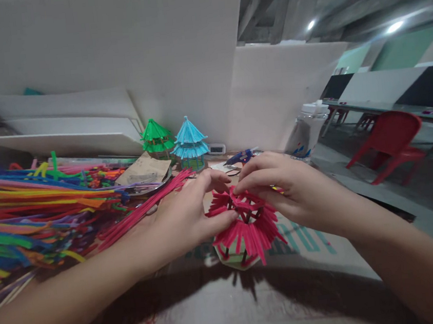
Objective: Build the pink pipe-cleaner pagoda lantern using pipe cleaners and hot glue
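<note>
The red hut (243, 235) stood on the surface (194, 314), between both hands. At its nine o'clock, the left hand's (184, 206) grip was wide, thumb against the hut. At two o'clock, the right hand's (280, 181) fingertips met its top; whether they pinched anything, I couldn't tell. Blue (188, 138) and green huts (154, 136) stood toward eleven.

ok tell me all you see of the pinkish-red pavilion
The pinkish-red fuzzy-strip pavilion stands upright on the printed tabletop. Separate strips flare as its lower roof; dark posts stand on an angular, pale greenish base. The bare left hand and right hand touch and partly hide its upper part.
</note>
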Action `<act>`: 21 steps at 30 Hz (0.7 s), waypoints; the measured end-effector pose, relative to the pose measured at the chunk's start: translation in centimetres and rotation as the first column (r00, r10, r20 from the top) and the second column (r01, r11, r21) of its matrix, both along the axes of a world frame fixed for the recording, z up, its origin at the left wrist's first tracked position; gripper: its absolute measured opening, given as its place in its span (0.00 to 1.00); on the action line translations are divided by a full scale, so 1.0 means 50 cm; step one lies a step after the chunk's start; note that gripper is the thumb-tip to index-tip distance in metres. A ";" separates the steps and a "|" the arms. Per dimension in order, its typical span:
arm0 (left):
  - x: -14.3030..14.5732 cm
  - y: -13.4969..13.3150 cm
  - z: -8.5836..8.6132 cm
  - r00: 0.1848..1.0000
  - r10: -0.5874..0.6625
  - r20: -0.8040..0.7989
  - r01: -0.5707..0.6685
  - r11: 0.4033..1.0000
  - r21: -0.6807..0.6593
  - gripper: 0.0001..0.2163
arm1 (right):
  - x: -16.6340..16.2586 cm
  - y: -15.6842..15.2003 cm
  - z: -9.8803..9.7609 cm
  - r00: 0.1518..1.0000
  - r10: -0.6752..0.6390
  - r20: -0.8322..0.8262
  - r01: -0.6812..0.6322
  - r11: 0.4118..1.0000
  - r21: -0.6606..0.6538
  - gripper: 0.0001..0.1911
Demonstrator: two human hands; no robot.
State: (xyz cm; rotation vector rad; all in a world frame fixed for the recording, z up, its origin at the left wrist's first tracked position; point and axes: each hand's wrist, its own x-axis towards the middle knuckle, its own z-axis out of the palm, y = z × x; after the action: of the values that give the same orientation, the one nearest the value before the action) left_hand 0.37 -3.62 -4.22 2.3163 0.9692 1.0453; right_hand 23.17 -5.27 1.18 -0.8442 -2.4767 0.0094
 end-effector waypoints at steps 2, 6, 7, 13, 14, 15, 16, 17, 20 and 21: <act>-0.001 0.002 0.006 1.000 -0.016 -0.006 0.016 1.000 0.024 0.19 | 0.005 -0.002 0.007 0.999 -0.026 -0.038 0.026 1.000 -0.003 0.14; -0.008 0.015 0.024 0.997 -0.075 -0.007 0.076 0.993 0.093 0.16 | 0.029 0.005 0.031 0.991 -0.109 -0.077 0.105 0.993 -0.050 0.13; -0.011 0.020 0.027 0.996 -0.092 -0.005 0.092 0.991 0.095 0.15 | 0.036 0.010 0.037 0.988 -0.139 -0.072 0.133 0.988 -0.078 0.14; -0.019 0.054 0.017 0.991 -0.135 0.027 0.135 0.991 -0.010 0.16 | 0.071 0.067 0.031 0.974 -0.228 0.017 0.219 0.908 -0.357 0.19; -0.019 0.056 0.013 0.991 -0.131 0.033 0.132 0.991 -0.017 0.17 | 0.075 0.078 0.025 0.978 -0.206 0.033 0.202 0.893 -0.403 0.20; -0.019 0.058 0.009 0.991 -0.131 0.043 0.132 0.991 -0.020 0.18 | 0.078 0.088 0.019 0.983 -0.178 0.046 0.180 0.884 -0.432 0.21; -0.019 0.057 0.007 0.990 -0.128 0.051 0.129 0.991 -0.022 0.18 | 0.081 0.096 0.014 0.987 -0.149 0.058 0.159 0.883 -0.442 0.21; -0.019 0.054 0.006 0.991 -0.120 0.055 0.121 0.993 -0.011 0.18 | 0.085 0.104 0.010 0.990 -0.125 0.073 0.144 0.888 -0.436 0.21; -0.018 0.039 0.011 0.999 -0.045 -0.015 0.046 0.993 0.112 0.19 | 0.094 0.117 0.008 0.988 -0.100 0.118 0.137 0.922 -0.361 0.21; -0.017 0.033 0.015 0.998 -0.009 -0.059 0.019 0.985 0.172 0.20 | 0.096 0.119 0.009 0.986 -0.103 0.133 0.143 0.930 -0.338 0.20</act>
State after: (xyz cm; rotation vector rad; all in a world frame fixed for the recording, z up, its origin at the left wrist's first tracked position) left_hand -0.48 -1.95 -3.50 2.5023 0.9145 1.1009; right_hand 27.99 0.67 1.66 -1.1760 -2.5627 0.3750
